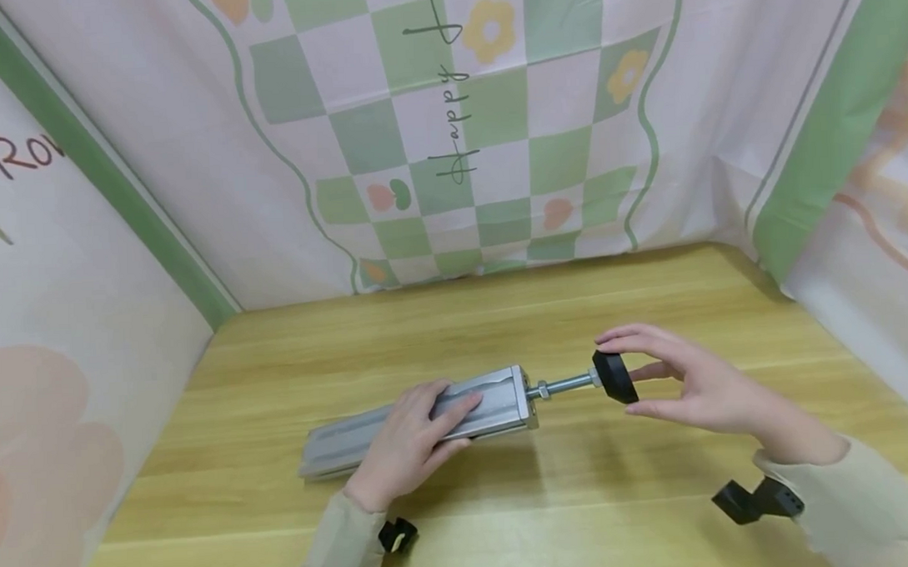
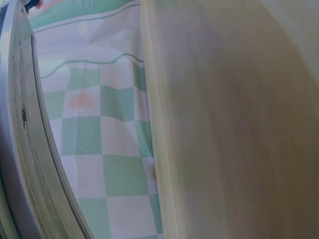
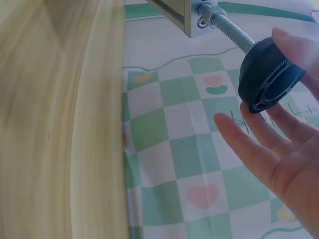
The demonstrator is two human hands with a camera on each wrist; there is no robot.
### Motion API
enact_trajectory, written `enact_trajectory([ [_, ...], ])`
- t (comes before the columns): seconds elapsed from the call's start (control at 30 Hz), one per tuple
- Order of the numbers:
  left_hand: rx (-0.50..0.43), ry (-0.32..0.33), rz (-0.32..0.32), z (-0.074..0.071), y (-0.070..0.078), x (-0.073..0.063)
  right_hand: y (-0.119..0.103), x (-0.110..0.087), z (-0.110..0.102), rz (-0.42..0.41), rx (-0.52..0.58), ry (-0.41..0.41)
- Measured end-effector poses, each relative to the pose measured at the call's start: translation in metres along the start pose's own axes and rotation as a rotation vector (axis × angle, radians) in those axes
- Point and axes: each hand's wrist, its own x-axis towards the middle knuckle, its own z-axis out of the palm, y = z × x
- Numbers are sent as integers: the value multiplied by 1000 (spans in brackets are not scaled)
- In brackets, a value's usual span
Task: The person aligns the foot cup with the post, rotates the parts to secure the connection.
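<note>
A silver aluminium profile (image 1: 496, 403) lies slantwise over the wooden table, and its side fills the left edge of the left wrist view. My left hand (image 1: 407, 444) grips it from above, fingers over the far side and thumb along the near side. From the profile's right end sticks a threaded rod (image 1: 570, 384) with a hex nut (image 1: 544, 390) close to the end face. A black round levelling foot (image 1: 611, 376) caps the rod. Thumb and fingers of my right hand (image 1: 698, 383) pinch its rim. The foot's ribbed hollow underside (image 3: 279, 82) faces the palm.
The wooden table (image 1: 291, 356) extends around the profile. A green-and-white checked cloth (image 1: 449, 150) hangs behind its back edge, with printed cloth at both sides too. A small black device sits at each wrist.
</note>
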Motion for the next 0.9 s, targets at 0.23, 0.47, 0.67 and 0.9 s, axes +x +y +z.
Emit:
enact_trajectory([
  [0.23, 5, -11, 1, 0, 1, -1, 1, -1, 0, 4, 12, 7],
  [0.47, -2, -31, -23, -2, 3, -1, 1, -2, 1, 44, 47, 33],
  [0.67, -3, -24, -20, -3, 3, 0, -2, -2, 0, 148, 87, 46],
  [0.9, 4, -12, -12, -3, 3, -1, -2, 0, 2, 282, 161, 46],
])
